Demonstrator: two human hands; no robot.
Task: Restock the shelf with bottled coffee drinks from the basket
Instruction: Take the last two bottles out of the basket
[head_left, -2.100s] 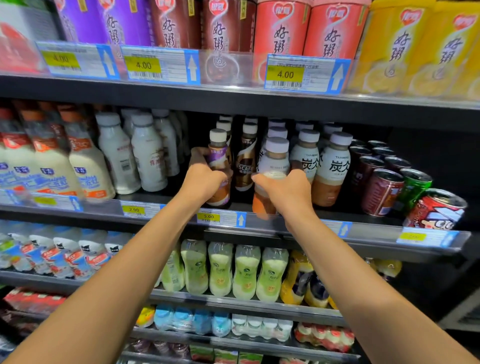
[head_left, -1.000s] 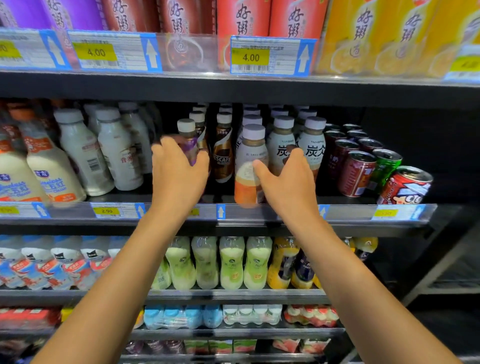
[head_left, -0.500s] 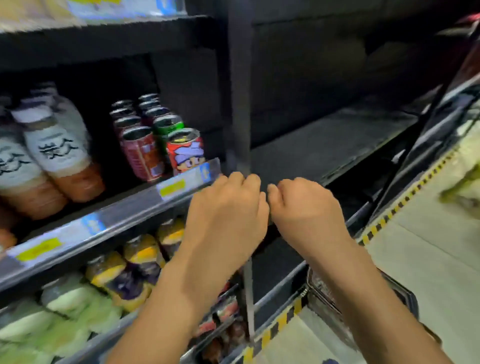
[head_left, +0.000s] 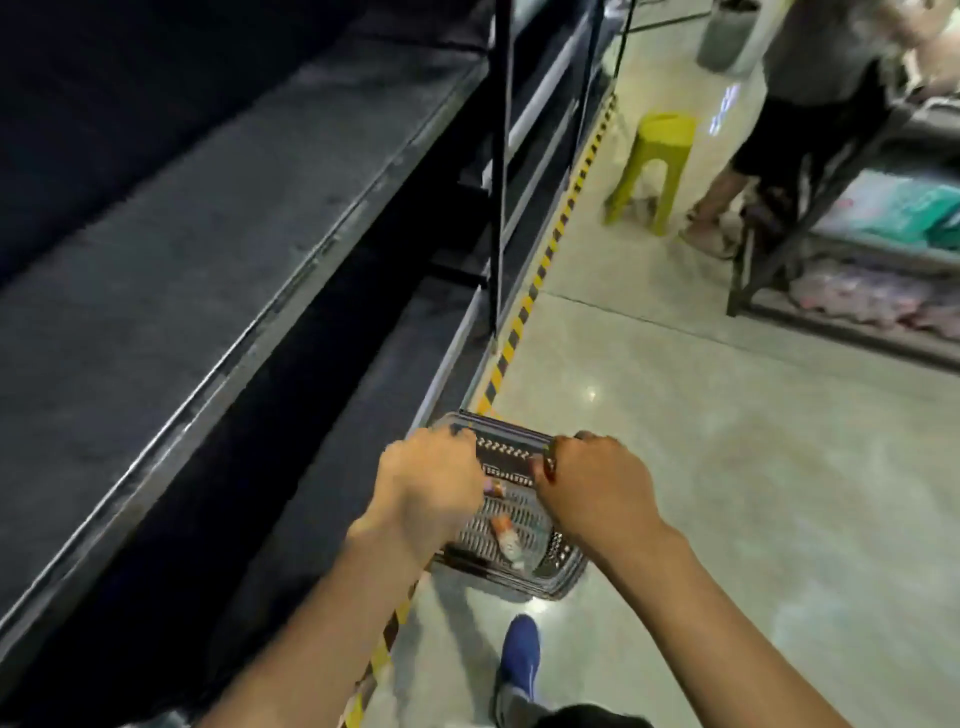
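Basket (head_left: 511, 584) sits on the floor (head_left: 727, 467), lower centre, its left edge just beside the striped tape (head_left: 540, 270) at the base of the shelf (head_left: 208, 260). One bottle (head_left: 506, 538) lies inside. Left hand (head_left: 431, 483) and right hand (head_left: 597, 488) are over the basket with fingers curled; can't tell if they grip anything. Open floor to the right, stool (head_left: 660, 156) upper right.

The pale glossy floor (head_left: 753, 493) fills the right of the frame and carries a dark mesh basket (head_left: 519, 584) at lower centre, a yellow stool (head_left: 654, 156) and a grey bin (head_left: 724, 36) toward the upper right, a metal rack (head_left: 831, 322) at the right edge, and yellow-black tape (head_left: 524, 312) along the dark shelf (head_left: 182, 260) on the left.
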